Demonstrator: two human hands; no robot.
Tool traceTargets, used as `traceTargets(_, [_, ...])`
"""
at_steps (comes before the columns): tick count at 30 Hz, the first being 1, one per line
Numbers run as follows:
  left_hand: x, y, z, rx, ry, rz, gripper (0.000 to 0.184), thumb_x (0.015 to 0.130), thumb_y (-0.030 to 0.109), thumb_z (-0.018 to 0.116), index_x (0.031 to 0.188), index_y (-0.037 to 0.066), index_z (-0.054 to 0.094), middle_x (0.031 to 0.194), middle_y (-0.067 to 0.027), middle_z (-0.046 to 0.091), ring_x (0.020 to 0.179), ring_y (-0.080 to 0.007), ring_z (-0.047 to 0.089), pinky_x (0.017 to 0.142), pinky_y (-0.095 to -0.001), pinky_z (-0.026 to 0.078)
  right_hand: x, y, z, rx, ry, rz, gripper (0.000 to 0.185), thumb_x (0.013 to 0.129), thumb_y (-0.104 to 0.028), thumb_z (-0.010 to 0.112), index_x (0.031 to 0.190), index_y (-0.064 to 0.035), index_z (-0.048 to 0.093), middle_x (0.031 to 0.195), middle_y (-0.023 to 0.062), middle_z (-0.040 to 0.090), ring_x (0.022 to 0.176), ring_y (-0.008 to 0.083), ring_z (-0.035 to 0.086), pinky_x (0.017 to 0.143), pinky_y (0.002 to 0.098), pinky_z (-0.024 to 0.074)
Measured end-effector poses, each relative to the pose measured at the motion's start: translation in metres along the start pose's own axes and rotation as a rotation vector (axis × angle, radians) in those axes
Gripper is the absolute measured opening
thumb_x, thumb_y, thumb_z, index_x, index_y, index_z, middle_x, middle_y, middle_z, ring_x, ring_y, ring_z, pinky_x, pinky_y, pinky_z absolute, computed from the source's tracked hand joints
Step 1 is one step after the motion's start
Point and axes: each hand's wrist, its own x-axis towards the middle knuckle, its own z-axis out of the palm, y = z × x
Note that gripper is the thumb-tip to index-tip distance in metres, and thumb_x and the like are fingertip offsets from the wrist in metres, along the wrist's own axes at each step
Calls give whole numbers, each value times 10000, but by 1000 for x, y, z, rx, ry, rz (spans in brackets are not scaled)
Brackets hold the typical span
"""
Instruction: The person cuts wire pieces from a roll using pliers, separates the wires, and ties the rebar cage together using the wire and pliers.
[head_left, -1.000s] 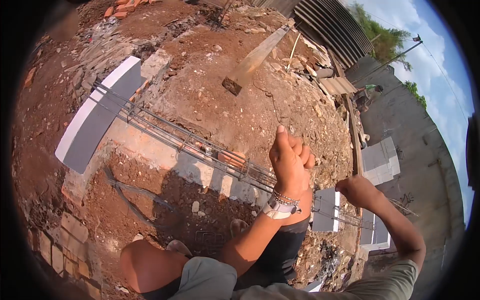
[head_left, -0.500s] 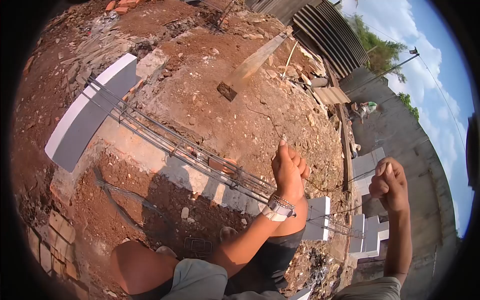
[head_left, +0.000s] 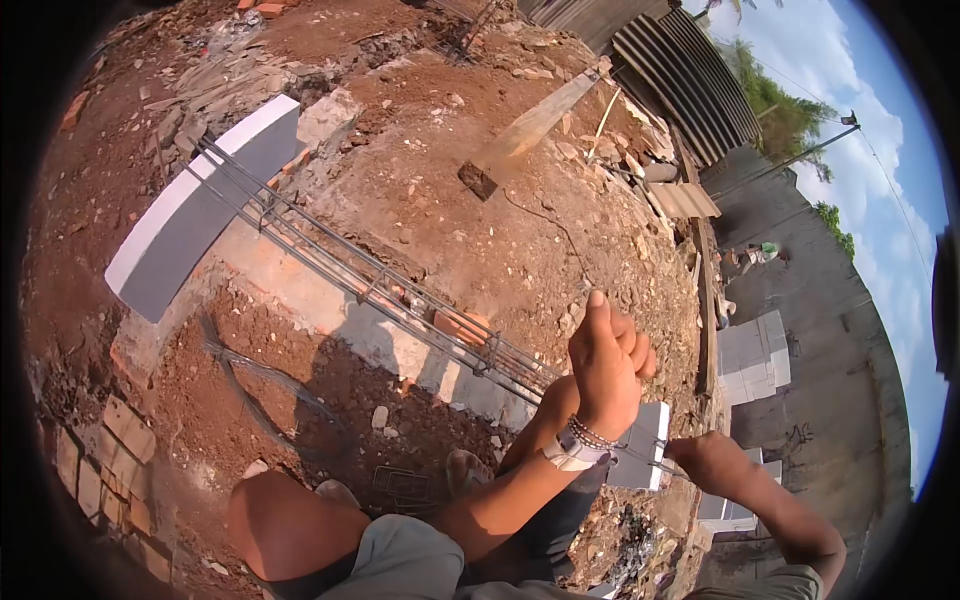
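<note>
Head view: my left hand (head_left: 606, 368) pinches a thin, dark metal wire (head_left: 569, 238) extending ahead of it; my right hand (head_left: 712, 466) curls, its hold unclear.

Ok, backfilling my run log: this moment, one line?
left hand: holding thin dark wire; right hand: closed; grey steel rebar cage: nearby

Half a second ago, the right hand (head_left: 712, 466) was raised well apart from the flat grey rectangular block with a white edge (head_left: 638, 472); now it has dropped, curled, beside that edge.
</note>
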Motion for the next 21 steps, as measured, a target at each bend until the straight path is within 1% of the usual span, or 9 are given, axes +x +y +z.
traceTargets(1, [15, 8, -8, 63, -16, 192, 509, 1024, 440, 408, 634, 177, 215, 556, 51, 155, 454, -95, 152, 425, -283, 188, -5, -28, 15, 178, -158, -96, 239, 918, -148, 600, 1128, -51, 658, 893, 236, 684, 765, 362, 667, 689, 425, 531])
traceTargets(4, [35, 3, -22, 143, -12, 396, 509, 1020, 437, 421, 634, 178, 214, 552, 52, 152, 457, -93, 146, 426, -281, 182, -15, -63, -45, 623, 314, -118, 252, 962, -240, 587, 1045, -13, 659, 762, 185, 665, 707, 288, 659, 672, 367, 508])
traceTargets(7, [12, -3, -13, -16, -4, 49, 497, 1014, 434, 434, 644, 180, 221, 568, 50, 146, 468, -98, 137, 431, -288, 172, -7, -5, -65, 689, 908, 224, 289, 975, -260, 573, 934, 7, 675, 704, 145, 656, 688, 258, 655, 661, 347, 497])
traceTargets(10, [-11, 7, 11, -100, 7, -169, 469, 1002, 440, 444, 665, 192, 231, 588, 48, 145, 477, -100, 129, 439, -287, 157, -5, 28, -27, 231, 558, 241, 303, 979, -261, 547, 913, 7, 672, 720, 136, 673, 697, 284, 657, 667, 361, 502])
traceTargets(11, [-5, 13, 9, -89, 4, -85, 471, 1002, 442, 442, 665, 190, 231, 588, 50, 144, 477, -99, 130, 438, -287, 156, -4, 29, -13, 135, 468, 196, 305, 980, -259, 537, 910, 7, 671, 727, 134, 679, 700, 293, 657, 670, 365, 505])
traceTargets(15, [15, 13, -3, 13, -91, 149, 489, 1009, 458, 431, 660, 183, 226, 587, 49, 141, 473, -98, 125, 435, -284, 154, -27, -45, -58, 738, 925, 35, 214, 960, -135, 504, 865, 10, 629, 733, 173, 678, 634, 351, 623, 611, 393, 506])
traceTargets(17, [-1, 2, 3, 10, -104, 45, 496, 1016, 464, 417, 658, 184, 220, 579, 48, 139, 464, -97, 125, 433, -278, 154, -29, -34, -64, 547, 945, 141, 185, 952, -110, 499, 861, 3, 614, 715, 186, 664, 613, 370, 613, 588, 407, 506])
traceTargets(19, [-28, -7, 14, -26, -126, -84, 486, 1021, 449, 410, 658, 188, 220, 571, 52, 146, 460, -93, 130, 433, -276, 159, -24, 24, -43, -3, 690, 307, 180, 954, -126, 500, 879, -4, 609, 698, 187, 649, 610, 367, 617, 579, 418, 506])
traceTargets(21, [-24, -9, 18, -24, -84, -19, 482, 1022, 439, 406, 654, 189, 220, 569, 53, 148, 460, -93, 128, 435, -275, 164, -21, 3, 1, -11, 261, 111, 194, 966, -147, 496, 901, -3, 608, 700, 181, 646, 612, 351, 626, 577, 423, 507])
